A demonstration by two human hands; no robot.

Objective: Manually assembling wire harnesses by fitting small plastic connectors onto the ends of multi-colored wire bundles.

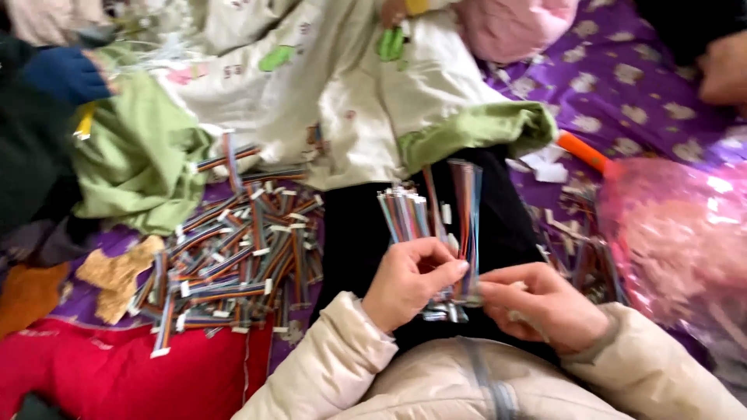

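Both hands meet at centre over a black cloth [366, 225]: the left hand [408, 281] pinches a fanned bundle of ribbon cables [432, 218], the right hand [537, 303] grips its lower end. A loose cable pile [233, 249] crowds nine o'clock; a pink plastic bag [677, 241] hems three o'clock.

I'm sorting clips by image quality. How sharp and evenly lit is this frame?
Head view: soft, even light without hard shadows; slight motion blur over the ribbon cables in both hands; the pile of cables reads fairly clear; glare on the pink plastic bag at right.
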